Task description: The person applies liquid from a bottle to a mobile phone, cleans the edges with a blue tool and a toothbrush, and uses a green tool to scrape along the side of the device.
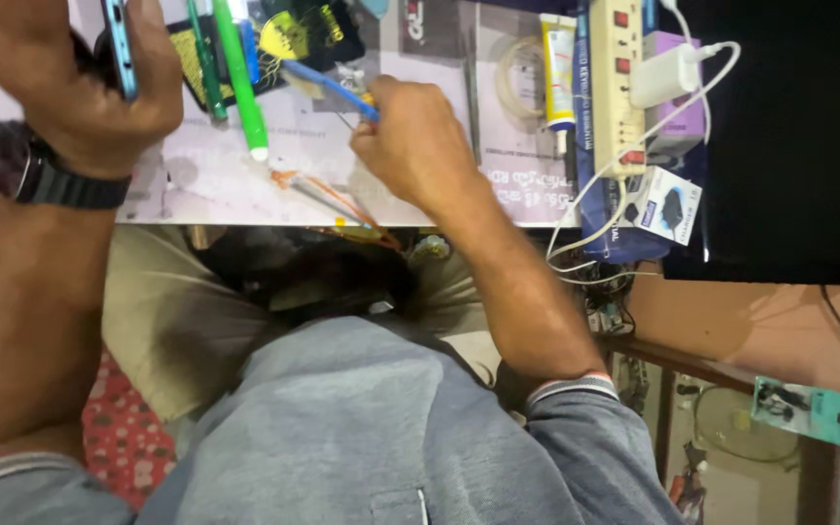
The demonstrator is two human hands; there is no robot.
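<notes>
My left hand (80, 78) is raised at the upper left, closed around a phone with a light blue edge (121, 44); a black watch (21, 165) sits on that wrist. My right hand (415, 141) rests over the white work mat (216, 185) at the middle and grips a thin blue-handled tool (328, 89) that points left toward the phone. A green pen-shaped tool (242, 78) lies on the mat between my hands. An orange-tipped metal tool (328, 199) lies near the mat's front edge, just left of my right wrist.
A yellow-and-white tube (558, 68), a power strip with red switches (614, 87), a white charger with cable (663, 73) and a small box (668, 206) line the mat's right side. A large black panel (799, 146) fills the right. My lap is below the table edge.
</notes>
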